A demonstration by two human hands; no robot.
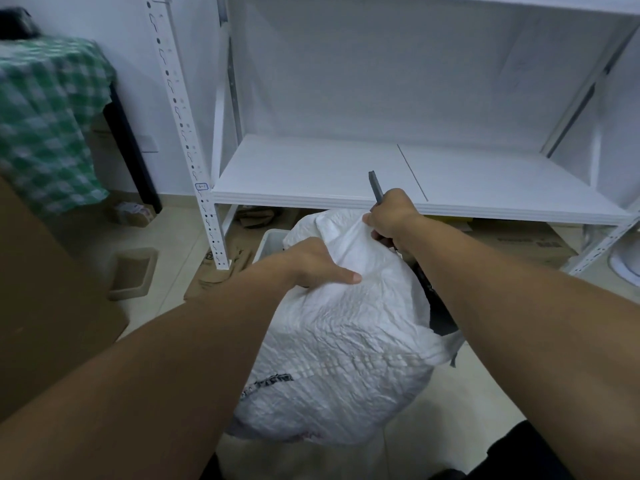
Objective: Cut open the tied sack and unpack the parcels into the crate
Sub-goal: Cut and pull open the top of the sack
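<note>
sack: white woven sack (346, 341) sits on the floor in front of us, below the front edge of the white rack (311, 174); full and bulging.
right hand: right hand (391, 216) is fisted around a dark grey cutter (375, 187) at the sack's bunched top. One end of the tool sticks up past the knuckles; the blade end is hidden. The neck cloth gathers right at this hand.
left hand: left hand (311, 265) rests on the sack's upper left flank, thumb flat along the cloth. Fingers drop out of sight over the far side, so we can't tell if they clutch fabric or just press.
opening: dark gap (441, 317) along the sack's right side, under our right forearm. It looks like a slit or a dark item showing through; we can't confirm which.
crate: pale crate (272, 242) is just behind the sack on the left, only a corner visible. Contents not visible.
parcels: none seen outside the sack.
progress: we judge we're in the cutting step, early. Unpacking not yet begun.
left to do: finish opening the top, put the cutter down, move the parcels to the crate.
</note>
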